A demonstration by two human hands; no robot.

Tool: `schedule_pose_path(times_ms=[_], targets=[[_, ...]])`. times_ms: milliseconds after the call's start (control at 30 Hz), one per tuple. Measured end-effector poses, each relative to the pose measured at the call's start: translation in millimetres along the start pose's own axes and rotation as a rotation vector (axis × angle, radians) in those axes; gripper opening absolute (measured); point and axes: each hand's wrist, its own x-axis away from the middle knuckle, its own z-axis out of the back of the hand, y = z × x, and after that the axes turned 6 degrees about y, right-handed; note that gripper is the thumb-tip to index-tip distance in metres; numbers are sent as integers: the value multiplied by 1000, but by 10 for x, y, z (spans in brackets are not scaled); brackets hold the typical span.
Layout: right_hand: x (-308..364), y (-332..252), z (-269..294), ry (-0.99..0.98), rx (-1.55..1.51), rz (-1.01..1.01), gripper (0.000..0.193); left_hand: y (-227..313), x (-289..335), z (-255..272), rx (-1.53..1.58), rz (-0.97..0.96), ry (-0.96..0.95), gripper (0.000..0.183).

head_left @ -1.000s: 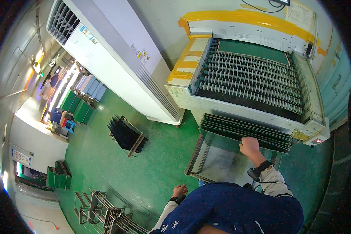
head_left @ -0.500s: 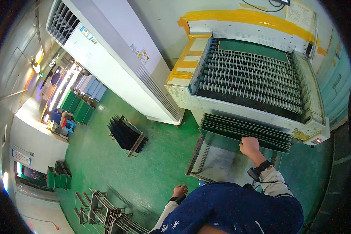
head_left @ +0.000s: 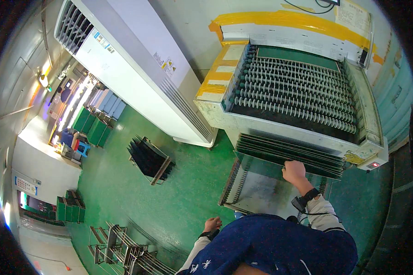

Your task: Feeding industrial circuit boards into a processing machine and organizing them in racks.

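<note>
Dark panels (head_left: 284, 152) stand in a slotted rack (head_left: 228, 184).

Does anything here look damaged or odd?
The roller machine looks worn: yellow tape patches its left edge unevenly, and its pale casing is scuffed. The dark panels by the right hand stand in a row.

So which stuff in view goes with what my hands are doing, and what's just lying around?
Likely part of it:
dark panels
right hand, at the nearest one
toothed rack holding them
roller machine beyond

Probably just around:
white air conditioner
black sheets in floor rack
metal racks, lower left
blue stool
</note>
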Motion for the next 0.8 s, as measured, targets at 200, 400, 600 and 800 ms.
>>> schedule_pose_path(times_ms=[200,400,600,800], targets=[[0,-5,-1,-10,10,-1,21,-18,-35,43,1,9,-19,20],[9,-26,37,-13,1,-14,22,-23,-37,34,-51,7,6,22],[14,-43,68,-22,18,-8,22,-31,-40,37,-56,12,10,22],[8,-24,42,-19,28,0,23,-7,-4,23,-63,3,8,22]])
